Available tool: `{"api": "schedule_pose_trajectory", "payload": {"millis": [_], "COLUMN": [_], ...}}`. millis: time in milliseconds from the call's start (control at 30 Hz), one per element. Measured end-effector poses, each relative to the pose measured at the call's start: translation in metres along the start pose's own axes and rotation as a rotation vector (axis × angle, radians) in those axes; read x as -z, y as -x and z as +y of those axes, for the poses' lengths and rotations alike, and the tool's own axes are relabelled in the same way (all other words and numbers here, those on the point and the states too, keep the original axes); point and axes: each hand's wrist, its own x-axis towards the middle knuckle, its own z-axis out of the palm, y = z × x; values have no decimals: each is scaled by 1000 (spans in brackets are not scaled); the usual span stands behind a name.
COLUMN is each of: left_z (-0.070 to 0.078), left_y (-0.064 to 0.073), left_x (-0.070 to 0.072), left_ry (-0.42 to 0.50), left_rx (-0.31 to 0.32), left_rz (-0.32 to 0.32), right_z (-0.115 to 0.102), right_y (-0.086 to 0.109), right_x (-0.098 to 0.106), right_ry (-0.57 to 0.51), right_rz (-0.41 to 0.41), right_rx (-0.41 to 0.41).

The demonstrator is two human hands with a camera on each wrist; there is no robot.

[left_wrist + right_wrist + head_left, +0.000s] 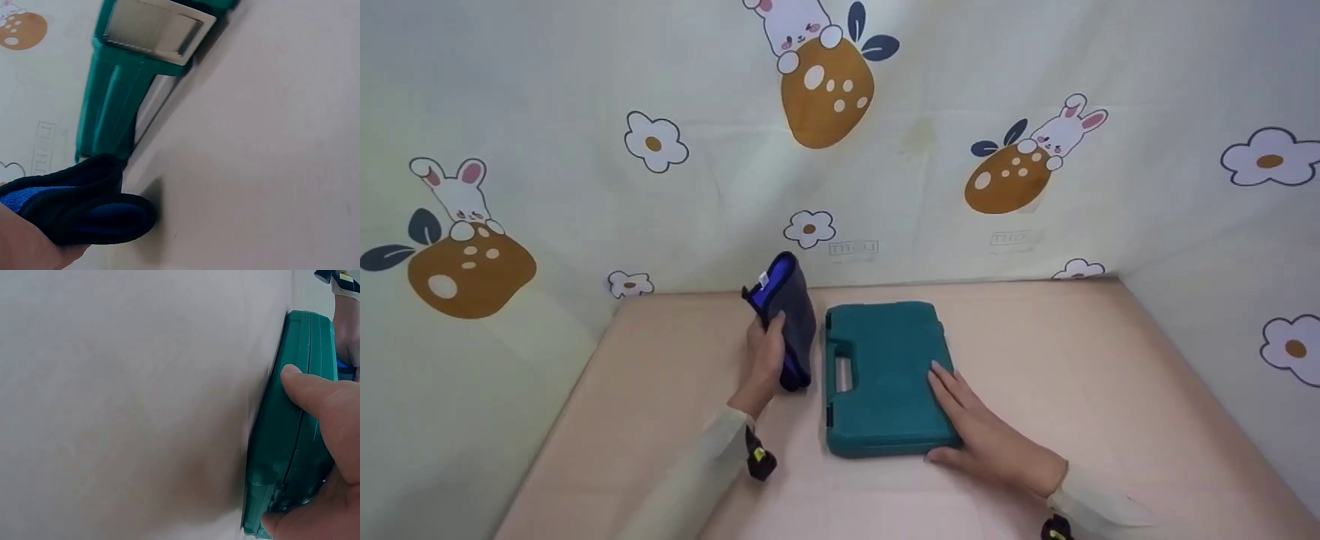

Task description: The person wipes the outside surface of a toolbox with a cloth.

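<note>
A green hard plastic case (889, 375) lies flat, its handle (832, 371) on the left side. Just left of that handle, my left hand (765, 352) grips a folded cloth (796, 322), dark grey outside and blue inside with dark edging. In the left wrist view the cloth (95, 216) stands folded close to the case's handle end; whether they touch I cannot tell. My right hand (990, 439) lies against the case's near right corner, straight fingers on the lid's right edge. Its thumb (309, 388) presses the near side wall in the right wrist view.
A pale pink cover spreads over the table (1072, 360). Behind and at both sides hangs a whitish curtain (720, 210) printed with rabbits, orange fruits and flowers. Dark wrist straps (761, 457) circle both sleeves.
</note>
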Motion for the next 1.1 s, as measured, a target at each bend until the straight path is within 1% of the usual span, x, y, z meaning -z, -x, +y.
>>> {"api": "schedule_pose_trajectory", "payload": {"millis": [133, 200, 267, 367, 500, 600, 733, 867, 1100], "left_z": [-8, -11, -14, -17, -20, -21, -21, -20, -20], "left_y": [-6, -8, -10, -9, -6, -6, -4, -1, 4], "left_x": [-16, -23, -27, -29, -26, -23, -22, -21, -21], "left_ry": [7, 20, 32, 38, 45, 53, 48, 37, 52], "left_rx": [45, 82, 123, 181, 263, 304, 323, 351, 331], "left_rz": [-80, -122, -149, -155, -157, -178, -190, -183, -190], "right_z": [-1, -1, -2, -3, -1, 0, 0, 0, -1], "right_y": [0, -1, -1, -1, 1, 2, 2, 2, 1], "right_x": [0, 0, 0, -1, -2, -4, -6, -7, -6], "right_ry": [5, 5, 6, 13, 24, 38, 45, 48, 42], "right_rz": [-6, -6, -4, 3, 19, 39, 54, 52, 43], "right_rx": [-13, -14, -13, -9, 1, 26, 53, 52, 9]}}
